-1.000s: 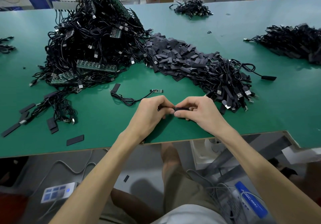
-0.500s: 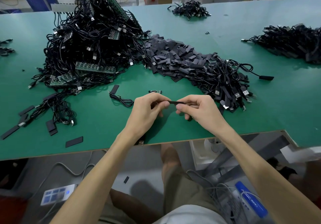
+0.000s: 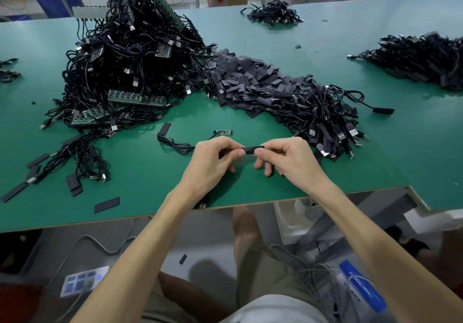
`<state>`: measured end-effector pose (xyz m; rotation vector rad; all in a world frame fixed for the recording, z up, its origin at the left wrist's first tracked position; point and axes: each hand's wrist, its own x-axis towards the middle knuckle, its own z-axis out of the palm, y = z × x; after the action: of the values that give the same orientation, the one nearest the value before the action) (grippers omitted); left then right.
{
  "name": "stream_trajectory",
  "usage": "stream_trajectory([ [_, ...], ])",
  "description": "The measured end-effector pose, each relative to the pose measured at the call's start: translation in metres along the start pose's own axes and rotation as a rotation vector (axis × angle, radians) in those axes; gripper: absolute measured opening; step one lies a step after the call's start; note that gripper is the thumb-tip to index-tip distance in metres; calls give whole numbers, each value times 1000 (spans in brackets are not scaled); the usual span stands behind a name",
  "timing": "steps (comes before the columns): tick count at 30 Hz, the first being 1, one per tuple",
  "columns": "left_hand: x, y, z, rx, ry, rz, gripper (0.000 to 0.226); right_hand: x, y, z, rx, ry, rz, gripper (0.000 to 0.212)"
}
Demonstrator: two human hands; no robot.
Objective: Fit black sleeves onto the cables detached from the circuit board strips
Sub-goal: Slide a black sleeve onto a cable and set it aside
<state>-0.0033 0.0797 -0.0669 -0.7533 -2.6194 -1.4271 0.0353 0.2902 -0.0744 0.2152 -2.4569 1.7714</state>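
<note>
A black sleeve (image 3: 250, 150) spans the gap between my two hands, a little above the green table (image 3: 150, 179) near its front edge. My left hand (image 3: 213, 158) pinches its left end and my right hand (image 3: 285, 156) pinches its right end. Whether a cable runs inside the sleeve is hidden by my fingers. A loose cable (image 3: 175, 143) with a small green board end (image 3: 223, 132) lies just beyond my left hand. Behind it rises a big tangle of cables and circuit board strips (image 3: 130, 72). A heap of loose black sleeves (image 3: 253, 82) lies to its right.
A pile of sleeved cables (image 3: 325, 119) sits right of my hands, another (image 3: 421, 59) at the far right, and a small bundle (image 3: 274, 15) at the back. Stray sleeves and cables (image 3: 72, 172) lie at the front left. A USB plug (image 3: 201, 206) hangs at the table edge.
My hands have lifted slightly and drawn apart, so more of the black sleeve shows between my fingertips than a second ago.
</note>
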Motion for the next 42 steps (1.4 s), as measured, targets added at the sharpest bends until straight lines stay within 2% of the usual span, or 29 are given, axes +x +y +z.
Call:
stream_trajectory([
  [9,-1,3,1,6,11,12,4,1,-3,1,52,-16,-4,16],
  [15,-3,7,-5,151,-40,61,9,-1,-3,-1,142,110,7,18],
  [20,-7,5,-25,243,-144,-112,35,1,-2,-4,208,212,8,19],
  [22,-7,8,-29,228,-147,-172,33,1,-1,-4,222,243,9,19],
  [27,-6,17,-31,33,-119,-219,7,0,-4,-5,250,278,20,20],
  [30,-9,21,-24,-83,-165,-242,7,-1,-7,-5,284,280,24,26],
  [34,-9,23,-14,-426,-185,-333,9,0,-8,-4,282,235,46,33],
  [37,1,31,-7,-608,-134,-389,7,2,-7,-1,155,195,69,33],
  [40,27,49,2,-644,-80,-389,9,4,-5,3,-56,125,75,32],
  [42,49,68,10,-664,-62,-374,12,5,-5,5,-88,95,87,30],
])
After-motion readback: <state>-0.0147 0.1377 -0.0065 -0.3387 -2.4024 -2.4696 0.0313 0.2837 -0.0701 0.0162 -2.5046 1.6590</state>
